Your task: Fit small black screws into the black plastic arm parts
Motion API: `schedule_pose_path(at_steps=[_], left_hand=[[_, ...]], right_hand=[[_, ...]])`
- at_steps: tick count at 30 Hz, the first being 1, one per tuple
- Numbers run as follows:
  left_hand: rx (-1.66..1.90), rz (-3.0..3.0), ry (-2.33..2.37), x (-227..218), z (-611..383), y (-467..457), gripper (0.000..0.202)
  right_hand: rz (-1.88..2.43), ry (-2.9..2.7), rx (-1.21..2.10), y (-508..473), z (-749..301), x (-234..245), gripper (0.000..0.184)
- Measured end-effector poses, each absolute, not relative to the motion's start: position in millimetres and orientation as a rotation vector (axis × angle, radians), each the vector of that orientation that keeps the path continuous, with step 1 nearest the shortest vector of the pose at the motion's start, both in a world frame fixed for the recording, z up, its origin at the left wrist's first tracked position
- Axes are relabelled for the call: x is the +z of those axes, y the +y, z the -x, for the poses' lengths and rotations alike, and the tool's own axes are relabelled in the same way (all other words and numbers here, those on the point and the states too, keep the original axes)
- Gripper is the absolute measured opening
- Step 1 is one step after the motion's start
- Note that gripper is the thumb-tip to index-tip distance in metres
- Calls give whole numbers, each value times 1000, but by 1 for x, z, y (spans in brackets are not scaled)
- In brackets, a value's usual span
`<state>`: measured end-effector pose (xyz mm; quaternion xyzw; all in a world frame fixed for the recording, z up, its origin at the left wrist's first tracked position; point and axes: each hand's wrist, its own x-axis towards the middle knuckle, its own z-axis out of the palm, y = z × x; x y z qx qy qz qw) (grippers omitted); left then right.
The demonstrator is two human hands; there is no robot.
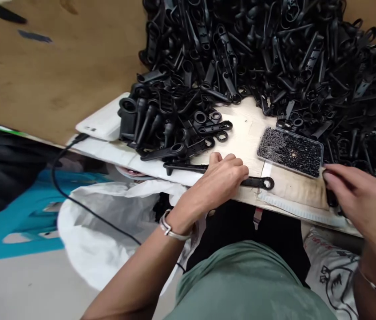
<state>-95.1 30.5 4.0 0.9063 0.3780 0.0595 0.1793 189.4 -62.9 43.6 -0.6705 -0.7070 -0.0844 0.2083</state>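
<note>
My left hand [226,175] is closed around a long black plastic handle part [259,182] at the table's front edge. The part's ring-shaped end sticks out to the right of my fingers, and its other end shows to the left. At the right, my right hand [366,193] is closed, thumb and fingers pinched on a dark rod-shaped tool [331,195]. Its exact kind is mostly hidden by the fingers. Just beyond that hand lies a shallow clear plastic box [289,167] holding many tiny grey and black pieces that look like screws [282,146].
A large heap of black plastic parts [227,49] covers the back and right. A smaller pile [164,120] lies left of centre, beside a white box-like device [103,119] with a black cable [57,182]. Below the edge hangs a white bag [91,231].
</note>
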Motion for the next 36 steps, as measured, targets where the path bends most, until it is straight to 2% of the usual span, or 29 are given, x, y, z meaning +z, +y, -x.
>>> schedule_pose_path(at_steps=[4,9,18,25,33,36], left_hand=[[250,-2626,1072,9,85,40,27],[348,-2660,1041,23,62,62,26],[368,-2673,966,9,5,94,32],[447,-2770,893,0,12,88,32],[413,-2824,901,-2,14,89,31],[478,-2768,956,2,15,89,27]], right_hand=[[2049,-2137,-14,-9,-159,28,25],[2250,-2197,17,28,-146,22,25],[2175,-2258,-7,38,-146,15,18],[1978,-2101,180,27,-154,13,17],[2127,-2042,147,22,-140,11,17],[2039,-1943,249,21,-142,12,14]])
